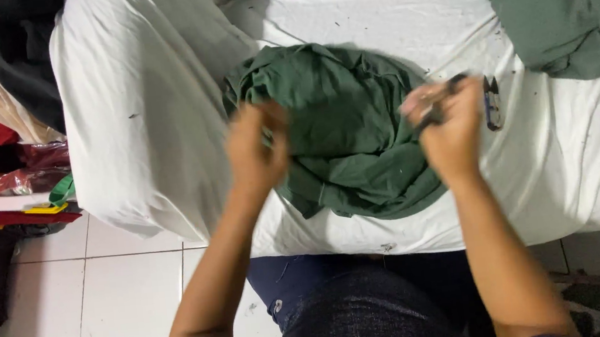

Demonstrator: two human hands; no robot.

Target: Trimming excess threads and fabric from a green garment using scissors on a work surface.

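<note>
Green garment (345, 138) lies bunched mid-bed on the white sheet (146, 118), left hand (255, 151) pinching its near-left edge, right hand (450, 129) closed on a small dark tool (440, 102), probably scissors; best keep cloth taut, blade clear of fingers.

Left hand (255, 149) and right hand (451, 132) bare, forearms uncovered. Dark speckled short sleeves at upper arms. Dark blue jeans below the bed (148, 132) edge.
</note>
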